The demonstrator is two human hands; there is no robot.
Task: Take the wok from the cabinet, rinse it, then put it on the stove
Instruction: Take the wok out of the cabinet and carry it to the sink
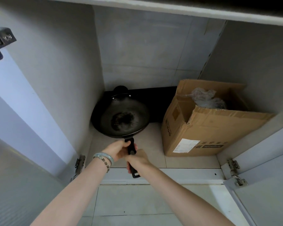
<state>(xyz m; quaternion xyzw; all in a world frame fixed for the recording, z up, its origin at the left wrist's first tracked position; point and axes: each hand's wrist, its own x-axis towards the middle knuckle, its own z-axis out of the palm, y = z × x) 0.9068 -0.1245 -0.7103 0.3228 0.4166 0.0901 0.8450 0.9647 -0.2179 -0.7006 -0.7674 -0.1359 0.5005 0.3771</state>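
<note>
A black wok [121, 118] sits inside the open low cabinet [153, 147], at the back left of its tiled floor, with a small helper handle at its far rim. Its long black handle [131, 149] points out toward me. My left hand [118, 150], with bracelets on the wrist, grips the handle close to the wok's rim. My right hand [138, 159] grips the same handle lower down, near its end. The handle's tip pokes out below my right hand, over the cabinet's front sill.
An open cardboard box [201, 128] with crumpled plastic inside stands at the right of the cabinet, close to the wok. Both cabinet doors [268, 185] stand swung open left and right, hinges showing. A shelf edge [170, 7] runs overhead. Tiled floor lies in front.
</note>
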